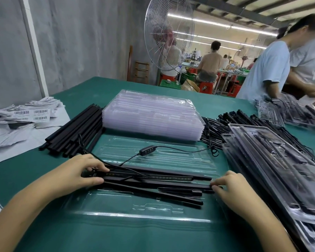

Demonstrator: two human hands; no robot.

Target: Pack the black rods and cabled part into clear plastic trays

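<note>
An open clear plastic tray point(153, 213) lies flat on the green table in front of me. Several black rods point(153, 186) lie across its middle, together with the cabled part, an LED strip point(153, 177) whose cable runs up to an inline controller point(148, 151). My left hand point(75, 173) grips the left ends of the rods and strip between thumb and fingers. My right hand point(229, 184) pinches the right end of a rod with curled fingertips.
A stack of empty clear trays point(153, 115) stands behind. Loose black rods point(76, 131) lie to the left, cabled parts point(215, 131) and packed trays point(273, 160) to the right. Barcode labels point(25, 115) sit far left. A fan point(168, 33) stands behind; people work at the right.
</note>
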